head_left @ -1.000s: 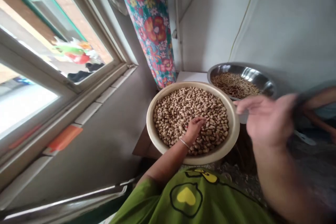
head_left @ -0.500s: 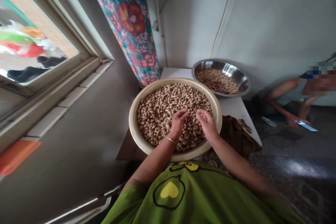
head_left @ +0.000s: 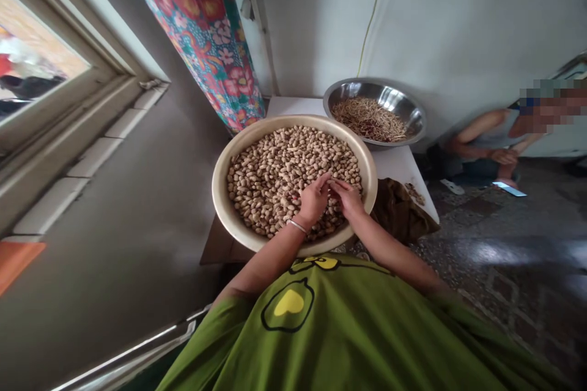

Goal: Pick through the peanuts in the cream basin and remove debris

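A wide cream basin [head_left: 220, 195] on a small table is heaped with peanuts in their shells [head_left: 275, 165]. My left hand [head_left: 313, 200], with a thin bangle at the wrist, rests on the heap at its near right side. My right hand [head_left: 348, 197] meets it there, fingertips touching over the same spot. The fingers of both hands pinch together around what looks like one peanut, mostly hidden by the fingers. Behind the basin stands a steel bowl [head_left: 403, 101] with a layer of brownish husks and shells [head_left: 367, 119].
A flowered curtain [head_left: 202, 30] hangs left of the table by a window frame [head_left: 68, 116]. A brown cloth [head_left: 398, 214] lies at the table's right edge. Another person [head_left: 495, 140] crouches on the floor at right, near a phone [head_left: 509, 188].
My right hand came down from in front of the camera to the basin and joined my left hand on the peanuts. The view shifted, so the window slid out to the left.
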A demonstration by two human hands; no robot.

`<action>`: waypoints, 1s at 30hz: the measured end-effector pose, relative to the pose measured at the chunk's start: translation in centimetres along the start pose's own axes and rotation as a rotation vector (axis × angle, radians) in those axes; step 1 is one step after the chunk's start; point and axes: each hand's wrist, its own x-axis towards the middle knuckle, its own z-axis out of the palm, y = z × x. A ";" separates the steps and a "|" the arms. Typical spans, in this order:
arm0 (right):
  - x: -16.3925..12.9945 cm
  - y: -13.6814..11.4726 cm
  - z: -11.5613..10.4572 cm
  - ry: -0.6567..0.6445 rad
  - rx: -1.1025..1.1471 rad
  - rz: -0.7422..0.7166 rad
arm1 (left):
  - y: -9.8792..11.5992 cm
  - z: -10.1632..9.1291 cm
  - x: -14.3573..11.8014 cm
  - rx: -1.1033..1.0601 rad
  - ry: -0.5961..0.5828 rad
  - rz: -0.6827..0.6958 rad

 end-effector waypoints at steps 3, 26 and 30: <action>-0.1 0.3 0.1 0.041 -0.010 -0.044 | 0.0 0.0 -0.3 0.062 -0.027 -0.018; 0.1 0.3 0.4 -0.146 -0.005 0.104 | -1.6 0.3 0.5 -0.207 -0.236 -0.200; 0.5 0.6 0.1 -0.154 -0.116 0.058 | -2.2 0.1 0.6 -0.155 -0.241 -0.174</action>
